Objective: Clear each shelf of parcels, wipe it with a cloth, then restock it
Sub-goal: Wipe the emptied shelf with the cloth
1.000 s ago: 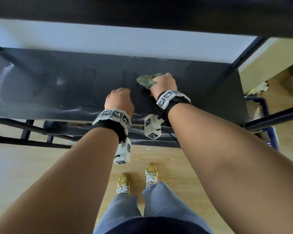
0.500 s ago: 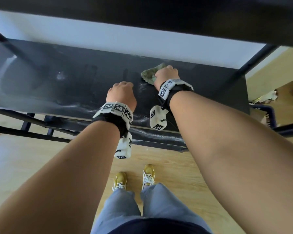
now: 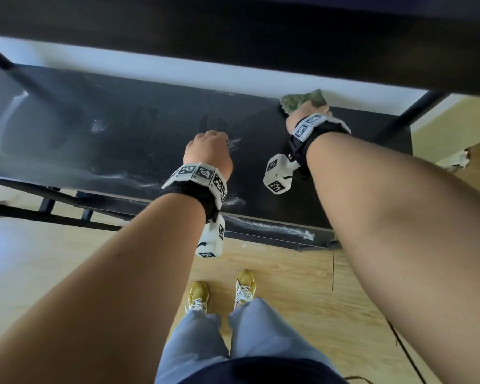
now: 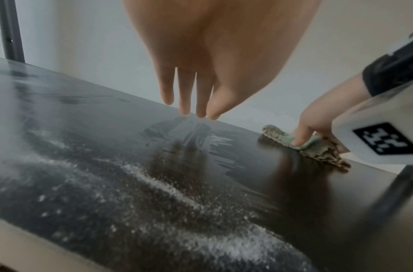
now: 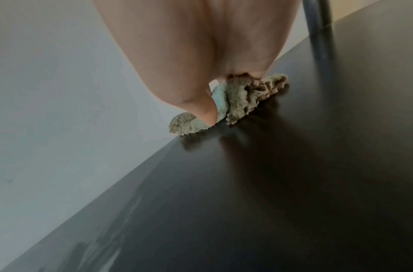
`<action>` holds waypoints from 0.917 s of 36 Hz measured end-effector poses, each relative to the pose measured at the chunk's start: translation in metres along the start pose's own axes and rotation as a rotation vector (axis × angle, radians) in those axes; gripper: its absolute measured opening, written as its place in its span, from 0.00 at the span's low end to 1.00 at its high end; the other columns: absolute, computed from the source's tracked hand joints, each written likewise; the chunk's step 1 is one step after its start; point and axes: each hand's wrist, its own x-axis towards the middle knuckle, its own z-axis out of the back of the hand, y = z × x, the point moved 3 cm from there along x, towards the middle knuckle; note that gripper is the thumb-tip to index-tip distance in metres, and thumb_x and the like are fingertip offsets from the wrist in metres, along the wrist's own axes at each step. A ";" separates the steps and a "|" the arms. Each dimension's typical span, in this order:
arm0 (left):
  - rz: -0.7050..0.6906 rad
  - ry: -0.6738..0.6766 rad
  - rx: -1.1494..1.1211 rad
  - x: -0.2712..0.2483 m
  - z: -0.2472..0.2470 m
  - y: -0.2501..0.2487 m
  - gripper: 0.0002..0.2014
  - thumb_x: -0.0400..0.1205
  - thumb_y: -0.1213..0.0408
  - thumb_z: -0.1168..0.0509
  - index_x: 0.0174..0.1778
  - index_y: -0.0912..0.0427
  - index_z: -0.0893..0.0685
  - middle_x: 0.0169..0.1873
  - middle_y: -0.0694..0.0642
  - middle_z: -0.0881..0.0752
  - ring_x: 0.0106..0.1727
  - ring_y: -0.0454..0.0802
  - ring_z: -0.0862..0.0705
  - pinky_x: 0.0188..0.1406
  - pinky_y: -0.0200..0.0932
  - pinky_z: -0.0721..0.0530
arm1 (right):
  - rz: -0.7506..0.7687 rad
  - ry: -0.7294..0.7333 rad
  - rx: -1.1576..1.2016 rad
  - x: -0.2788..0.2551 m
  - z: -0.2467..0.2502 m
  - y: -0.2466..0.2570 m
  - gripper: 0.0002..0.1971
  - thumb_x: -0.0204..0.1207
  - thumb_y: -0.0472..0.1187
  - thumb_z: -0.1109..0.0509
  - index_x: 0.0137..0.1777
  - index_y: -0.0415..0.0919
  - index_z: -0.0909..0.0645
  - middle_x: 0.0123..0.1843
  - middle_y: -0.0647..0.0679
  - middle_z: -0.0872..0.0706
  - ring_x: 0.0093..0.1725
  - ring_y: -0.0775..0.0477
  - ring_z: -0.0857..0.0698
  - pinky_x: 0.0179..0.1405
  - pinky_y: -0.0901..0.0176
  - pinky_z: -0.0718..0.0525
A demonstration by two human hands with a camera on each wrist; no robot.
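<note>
Right hand (image 3: 306,113) grasping a bunched green-grey cloth (image 3: 302,100), fingers curled onto it, pressing it down on the black shelf (image 3: 117,126) at the shelf's far edge by the white wall (image 3: 178,76); left hand (image 3: 208,153) released, fingers straight and together, tips just above or barely touching the shelf, cannot tell which; cloth lies well to the right of the left hand, further back; whitish streaks (image 4: 158,185) on the shelf under and nearer than the left hand; dark upright post (image 5: 318,29) just right of the right hand.
</note>
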 end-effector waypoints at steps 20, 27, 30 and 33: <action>0.021 0.007 0.031 -0.013 0.004 0.037 0.24 0.78 0.75 0.44 0.71 0.59 0.23 0.69 0.56 0.22 0.70 0.58 0.27 0.70 0.51 0.29 | 0.249 0.231 0.109 -0.060 -0.031 0.082 0.25 0.86 0.41 0.43 0.82 0.47 0.37 0.83 0.41 0.40 0.81 0.36 0.38 0.78 0.42 0.35; -0.046 0.012 0.046 -0.031 0.006 0.052 0.21 0.77 0.74 0.41 0.67 0.58 0.21 0.65 0.56 0.20 0.67 0.57 0.24 0.67 0.51 0.26 | 0.148 0.116 0.284 -0.111 -0.048 0.071 0.19 0.82 0.43 0.36 0.71 0.40 0.30 0.68 0.41 0.24 0.60 0.34 0.17 0.57 0.45 0.19; -0.091 0.007 0.057 -0.043 0.009 0.062 0.17 0.76 0.72 0.39 0.60 0.58 0.18 0.60 0.56 0.18 0.63 0.58 0.22 0.62 0.51 0.24 | 0.164 0.031 0.195 -0.137 -0.056 0.062 0.18 0.81 0.40 0.35 0.69 0.38 0.27 0.67 0.40 0.23 0.60 0.35 0.18 0.55 0.47 0.19; -0.124 0.007 0.057 -0.054 0.013 0.073 0.19 0.78 0.72 0.40 0.65 0.59 0.20 0.64 0.56 0.19 0.65 0.57 0.23 0.65 0.52 0.25 | 0.178 -0.001 0.113 -0.162 -0.061 0.056 0.16 0.80 0.42 0.32 0.65 0.36 0.22 0.65 0.43 0.20 0.63 0.38 0.19 0.59 0.46 0.17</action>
